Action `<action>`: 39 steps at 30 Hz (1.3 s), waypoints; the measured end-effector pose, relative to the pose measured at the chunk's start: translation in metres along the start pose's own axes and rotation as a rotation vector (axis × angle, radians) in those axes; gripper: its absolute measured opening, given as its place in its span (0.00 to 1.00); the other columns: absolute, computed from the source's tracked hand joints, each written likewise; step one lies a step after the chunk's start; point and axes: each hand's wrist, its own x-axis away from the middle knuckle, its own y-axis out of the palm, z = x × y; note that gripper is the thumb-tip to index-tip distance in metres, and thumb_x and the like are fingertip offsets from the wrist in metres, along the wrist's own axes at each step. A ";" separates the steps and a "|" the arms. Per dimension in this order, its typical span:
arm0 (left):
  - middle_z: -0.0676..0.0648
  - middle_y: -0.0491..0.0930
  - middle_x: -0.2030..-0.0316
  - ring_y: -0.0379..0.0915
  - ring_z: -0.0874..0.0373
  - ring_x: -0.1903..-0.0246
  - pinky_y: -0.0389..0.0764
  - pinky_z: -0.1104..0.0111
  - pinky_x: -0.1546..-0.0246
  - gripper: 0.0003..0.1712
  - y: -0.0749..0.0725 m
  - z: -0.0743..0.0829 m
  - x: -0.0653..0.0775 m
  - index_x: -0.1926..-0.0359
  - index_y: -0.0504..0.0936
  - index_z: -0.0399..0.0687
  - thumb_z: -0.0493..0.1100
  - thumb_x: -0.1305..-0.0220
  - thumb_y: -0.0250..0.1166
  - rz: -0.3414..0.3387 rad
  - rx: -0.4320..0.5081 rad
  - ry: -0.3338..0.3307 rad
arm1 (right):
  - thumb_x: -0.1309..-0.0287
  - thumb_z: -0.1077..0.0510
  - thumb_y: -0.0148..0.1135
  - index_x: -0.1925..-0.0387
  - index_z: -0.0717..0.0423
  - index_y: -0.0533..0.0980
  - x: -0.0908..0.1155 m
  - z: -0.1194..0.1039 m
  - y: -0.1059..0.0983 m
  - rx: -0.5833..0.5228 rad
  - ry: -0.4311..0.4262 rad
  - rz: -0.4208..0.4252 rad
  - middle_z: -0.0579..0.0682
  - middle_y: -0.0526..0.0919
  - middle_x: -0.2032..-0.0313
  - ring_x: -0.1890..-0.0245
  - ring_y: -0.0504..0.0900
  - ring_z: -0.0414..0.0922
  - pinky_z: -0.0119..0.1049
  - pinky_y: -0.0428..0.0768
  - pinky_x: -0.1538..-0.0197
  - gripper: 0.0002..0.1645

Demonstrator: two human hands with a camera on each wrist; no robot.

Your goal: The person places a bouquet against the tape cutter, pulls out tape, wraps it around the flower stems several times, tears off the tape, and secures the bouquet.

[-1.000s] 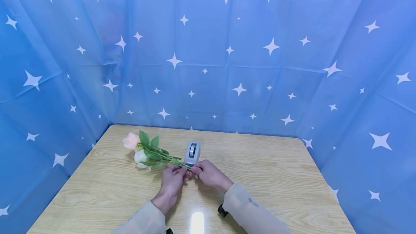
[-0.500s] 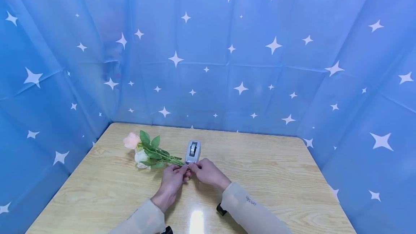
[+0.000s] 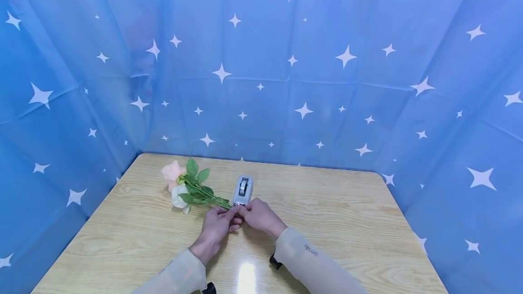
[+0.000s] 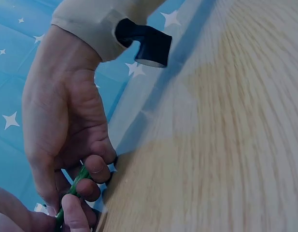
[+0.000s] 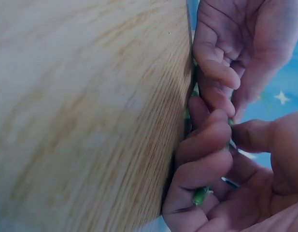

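Observation:
Pink and white artificial roses lie toward the left in the head view, the pink rose (image 3: 172,170) beyond the white rose (image 3: 178,195). Their green stems (image 3: 212,199) run together to the right into both hands. My left hand (image 3: 214,228) pinches the stems between thumb and fingers. Just beside it, my right hand (image 3: 263,217) grips the lower stem ends with curled fingers. A cut stem end (image 5: 201,195) pokes out between the right fingers in the right wrist view. Directly beyond the hands stands a grey tape dispenser (image 3: 243,189). Fingers hide much of the stems.
Both hands work low over a wood-grain table (image 3: 327,221), near its middle. A blue curtain (image 3: 261,58) with white stars hangs behind the table and along both sides.
The rose heads and leaves have shifted slightly right, turning with the stems. My right hand has moved a little left, closer to my left hand. The tape dispenser stays in place.

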 end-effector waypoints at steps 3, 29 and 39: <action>0.40 0.95 0.64 0.90 0.63 0.71 0.93 0.74 0.67 0.14 -0.001 -0.002 -0.001 0.43 0.77 0.24 0.36 0.11 0.65 -0.011 0.011 0.003 | 0.10 0.49 0.61 0.77 0.54 0.85 0.000 -0.001 -0.001 -0.019 0.014 -0.014 0.43 0.80 0.83 0.84 0.69 0.37 0.29 0.65 0.79 0.32; 0.34 0.95 0.59 0.93 0.61 0.67 0.96 0.69 0.58 0.17 0.001 0.001 0.001 0.39 0.77 0.20 0.36 0.10 0.64 -0.012 -0.022 -0.030 | 0.09 0.50 0.62 0.75 0.58 0.87 0.001 -0.006 -0.011 -0.026 0.037 -0.096 0.43 0.81 0.82 0.83 0.74 0.37 0.27 0.71 0.78 0.31; 0.36 0.94 0.58 0.91 0.61 0.65 0.96 0.69 0.58 0.17 0.000 0.013 0.013 0.38 0.77 0.23 0.37 0.11 0.65 -0.021 -0.018 -0.002 | 0.07 0.54 0.58 0.59 0.64 0.90 0.017 -0.005 -0.022 -0.215 -0.018 -0.222 0.46 0.85 0.75 0.77 0.79 0.38 0.28 0.78 0.71 0.24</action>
